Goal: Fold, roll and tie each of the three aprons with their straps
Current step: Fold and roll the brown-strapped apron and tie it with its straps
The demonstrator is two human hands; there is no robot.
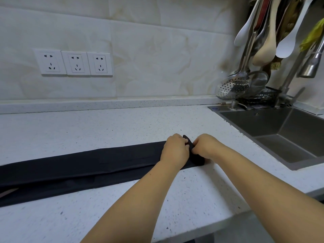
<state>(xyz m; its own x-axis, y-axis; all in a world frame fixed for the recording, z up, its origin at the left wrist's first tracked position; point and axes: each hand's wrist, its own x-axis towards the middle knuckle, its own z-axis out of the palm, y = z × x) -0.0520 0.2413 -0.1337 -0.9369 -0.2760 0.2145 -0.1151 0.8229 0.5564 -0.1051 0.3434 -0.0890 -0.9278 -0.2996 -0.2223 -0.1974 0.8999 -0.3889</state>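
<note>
A black apron (78,169) lies folded into a long narrow strip across the white speckled countertop (122,127), running from the left edge to the middle. Its right end is turned up into a small tight roll (196,156). My left hand (175,149) presses on the strip just left of the roll, fingers curled over the fabric. My right hand (206,146) grips the roll from the right side. The two hands nearly touch. No other apron is in view.
A steel sink (280,134) is sunk into the counter at the right, with a tap (310,65) above it. Ladles, spatulas and a skimmer (233,86) hang at the back right. Three wall sockets (73,63) sit on the tiled wall.
</note>
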